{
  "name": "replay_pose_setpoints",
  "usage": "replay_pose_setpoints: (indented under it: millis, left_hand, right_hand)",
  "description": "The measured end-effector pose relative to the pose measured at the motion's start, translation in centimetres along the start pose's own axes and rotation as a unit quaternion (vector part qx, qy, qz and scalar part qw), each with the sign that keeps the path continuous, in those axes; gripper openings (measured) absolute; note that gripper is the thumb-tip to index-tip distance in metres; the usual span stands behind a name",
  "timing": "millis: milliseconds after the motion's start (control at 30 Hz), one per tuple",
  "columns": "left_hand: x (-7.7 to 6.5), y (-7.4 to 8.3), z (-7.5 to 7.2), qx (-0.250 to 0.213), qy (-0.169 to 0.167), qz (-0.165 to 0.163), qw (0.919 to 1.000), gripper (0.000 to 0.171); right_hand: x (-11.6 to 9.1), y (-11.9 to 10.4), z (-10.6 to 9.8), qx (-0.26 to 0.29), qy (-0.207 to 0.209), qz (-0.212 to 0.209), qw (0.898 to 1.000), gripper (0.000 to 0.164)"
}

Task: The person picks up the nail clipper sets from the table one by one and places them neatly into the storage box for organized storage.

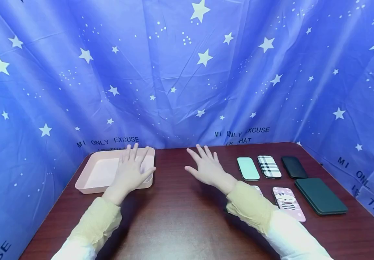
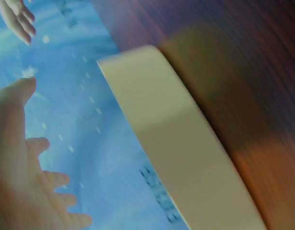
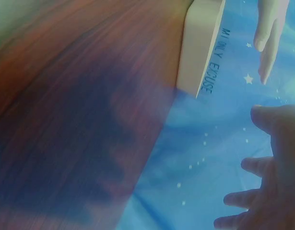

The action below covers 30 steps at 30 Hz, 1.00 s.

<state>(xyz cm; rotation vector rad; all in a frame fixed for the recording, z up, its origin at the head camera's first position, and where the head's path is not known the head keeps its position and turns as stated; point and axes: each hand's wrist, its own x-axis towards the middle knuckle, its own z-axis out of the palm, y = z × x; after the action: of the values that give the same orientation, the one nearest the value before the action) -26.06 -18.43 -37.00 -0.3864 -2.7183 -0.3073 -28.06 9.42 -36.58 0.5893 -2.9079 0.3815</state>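
Note:
My left hand [image 1: 129,174] is spread above the right part of a shallow pale pink tray [image 1: 90,190], fingers straight and holding nothing. In the left wrist view the tray's outer wall [image 2: 161,115] stands to the right of that hand [image 2: 22,167], with a gap between them. Over the middle of the table my right hand [image 1: 207,168] is spread as well, with nothing in it. To its right lie a mint green case [image 1: 248,168] and a white plaid case [image 1: 269,167]. A pink cartoon case [image 1: 288,204] lies near the right forearm, which partly hides another case [image 1: 257,190].
A black case [image 1: 294,167] and a larger dark green case [image 1: 321,196] lie at the right of the brown wooden table [image 1: 164,224]. A blue star-patterned curtain [image 1: 173,72] hangs behind the table and along both sides.

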Motion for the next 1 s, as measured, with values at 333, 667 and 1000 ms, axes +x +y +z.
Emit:
replay_pose_setpoints:
  millis: [333,667,1000]
  left_hand:
    - [-1.1,-5.1,-0.8,0.008,-0.024,-0.065,0.9976,0.078]
    - [-1.9,-9.3,-1.7,0.027,-0.051,-0.114,0.9919,0.079]
    - [-2.5,-12.7,-2.0,0.005,-0.073,-0.162,0.9841,0.08]
  right_hand:
    - [2.6,-3.4,1.4,0.02,-0.014,-0.031,0.999,0.065]
    - [5.0,-6.1,3.2,0.086,-0.043,-0.061,0.993,0.073]
    - [6.5,-8.6,5.2,0.156,-0.069,-0.031,0.985,0.07]
